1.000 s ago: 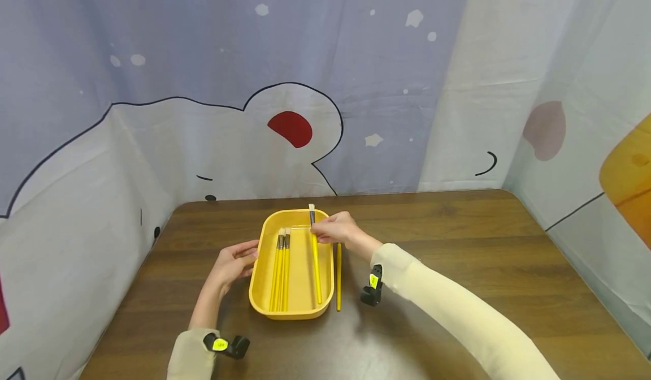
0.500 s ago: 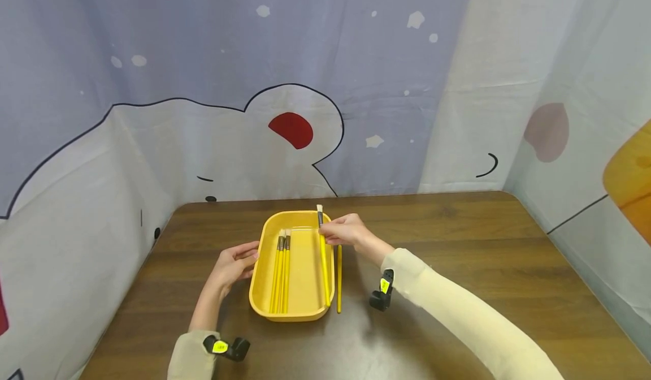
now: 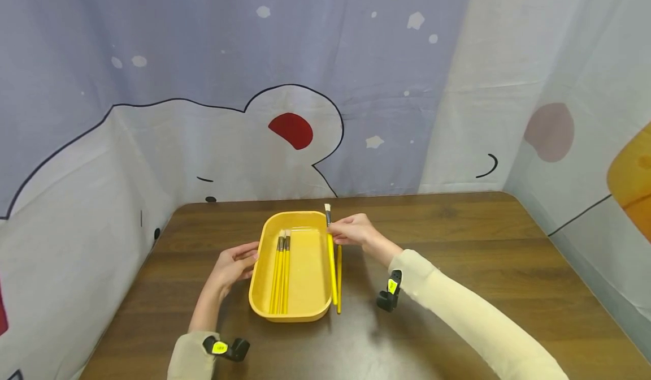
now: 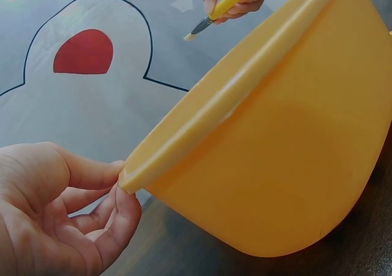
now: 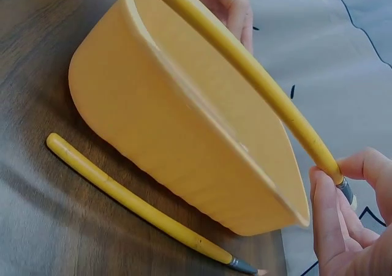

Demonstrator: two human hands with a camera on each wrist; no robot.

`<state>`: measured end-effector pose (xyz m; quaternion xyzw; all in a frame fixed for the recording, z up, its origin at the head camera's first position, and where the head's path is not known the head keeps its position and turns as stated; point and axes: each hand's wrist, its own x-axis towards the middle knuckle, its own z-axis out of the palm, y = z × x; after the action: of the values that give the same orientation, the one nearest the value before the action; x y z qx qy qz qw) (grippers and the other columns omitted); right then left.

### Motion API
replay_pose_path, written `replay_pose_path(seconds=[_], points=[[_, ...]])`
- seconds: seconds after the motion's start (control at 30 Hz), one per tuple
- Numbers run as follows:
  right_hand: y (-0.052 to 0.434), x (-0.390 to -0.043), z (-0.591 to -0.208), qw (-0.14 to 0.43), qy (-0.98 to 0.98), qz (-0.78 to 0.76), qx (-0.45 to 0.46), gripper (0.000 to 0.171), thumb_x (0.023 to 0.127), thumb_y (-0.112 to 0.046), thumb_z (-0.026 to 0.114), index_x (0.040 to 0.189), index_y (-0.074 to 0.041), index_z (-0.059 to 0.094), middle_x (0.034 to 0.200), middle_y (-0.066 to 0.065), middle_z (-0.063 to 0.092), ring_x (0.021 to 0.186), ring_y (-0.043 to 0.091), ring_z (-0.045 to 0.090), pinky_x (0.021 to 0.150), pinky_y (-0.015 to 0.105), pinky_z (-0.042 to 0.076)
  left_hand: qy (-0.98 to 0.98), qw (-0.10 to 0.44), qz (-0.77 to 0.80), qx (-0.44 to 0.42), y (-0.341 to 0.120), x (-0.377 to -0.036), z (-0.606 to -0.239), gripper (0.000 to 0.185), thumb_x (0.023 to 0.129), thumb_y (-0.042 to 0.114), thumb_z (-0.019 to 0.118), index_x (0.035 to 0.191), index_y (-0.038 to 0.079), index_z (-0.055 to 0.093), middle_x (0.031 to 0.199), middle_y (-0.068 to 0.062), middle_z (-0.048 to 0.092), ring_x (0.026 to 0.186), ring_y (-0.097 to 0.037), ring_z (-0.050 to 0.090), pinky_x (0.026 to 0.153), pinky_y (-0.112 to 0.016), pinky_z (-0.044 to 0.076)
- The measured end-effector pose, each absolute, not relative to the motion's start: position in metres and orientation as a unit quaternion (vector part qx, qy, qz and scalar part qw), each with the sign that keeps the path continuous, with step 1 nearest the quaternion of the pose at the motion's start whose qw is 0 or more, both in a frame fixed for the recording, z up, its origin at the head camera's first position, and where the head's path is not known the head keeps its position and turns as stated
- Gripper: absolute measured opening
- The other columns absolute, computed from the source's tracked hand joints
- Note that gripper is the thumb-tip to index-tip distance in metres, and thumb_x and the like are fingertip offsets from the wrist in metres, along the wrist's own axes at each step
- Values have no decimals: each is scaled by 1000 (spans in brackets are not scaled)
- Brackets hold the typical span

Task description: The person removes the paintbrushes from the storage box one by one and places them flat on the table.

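Note:
My right hand (image 3: pixel 353 230) pinches a yellow-handled paintbrush (image 3: pixel 332 267) near its metal collar, bristles pointing away. In the head view this brush overlaps the right rim of a yellow plastic tray (image 3: pixel 292 318). The right wrist view shows the brush above the rim, with my thumb and fingers around its collar end. My left hand (image 4: pixel 61 208) pinches the tray's rim on the left side between thumb and fingers. Several matching paintbrushes (image 3: pixel 281 278) lie side by side in the left part of the tray. Another paintbrush (image 5: pixel 141 205) lies on the table along the tray's right outer side.
The tray stands on a dark brown wooden table (image 3: pixel 458 267). Behind the table and along both sides hangs a printed curtain (image 3: pixel 386 86) with cartoon shapes. A small black wrist camera (image 3: pixel 389 292) sits on the right sleeve, another wrist camera (image 3: pixel 226 347) on the left.
My right hand has moved right with the paintbrush, carrying it from over the tray's inside to its right rim. The left hand and tray stay in place.

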<state>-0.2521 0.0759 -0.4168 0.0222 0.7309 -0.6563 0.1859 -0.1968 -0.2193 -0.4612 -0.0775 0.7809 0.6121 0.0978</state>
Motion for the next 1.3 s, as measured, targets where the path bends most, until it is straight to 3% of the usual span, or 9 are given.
replay_pose_path(seconds=[0.5,0.93,1.3], points=[[96,-258,-425,185,736,-650,26,32,84,-6,67,110,14,64,77,3,73,62,7,65,65,22,57,780,96,613,-78,-219,-196,-462,44,97,10,56,139,-1,47,132,-25,54,89,-6,62,70,-22,56],[107,-257,-443,185,739,-646,39,33,84,-6,66,109,15,63,70,0,70,62,8,66,69,26,58,781,95,613,-77,-219,-195,-462,45,97,12,57,139,0,48,132,-24,55,88,-7,63,70,-22,56],[115,-261,-461,182,740,-646,52,33,87,-6,66,111,16,63,79,7,74,58,6,64,57,18,55,778,97,615,-77,-218,-196,-462,44,97,12,56,139,1,48,134,-24,54,90,-7,63,72,-22,56]])
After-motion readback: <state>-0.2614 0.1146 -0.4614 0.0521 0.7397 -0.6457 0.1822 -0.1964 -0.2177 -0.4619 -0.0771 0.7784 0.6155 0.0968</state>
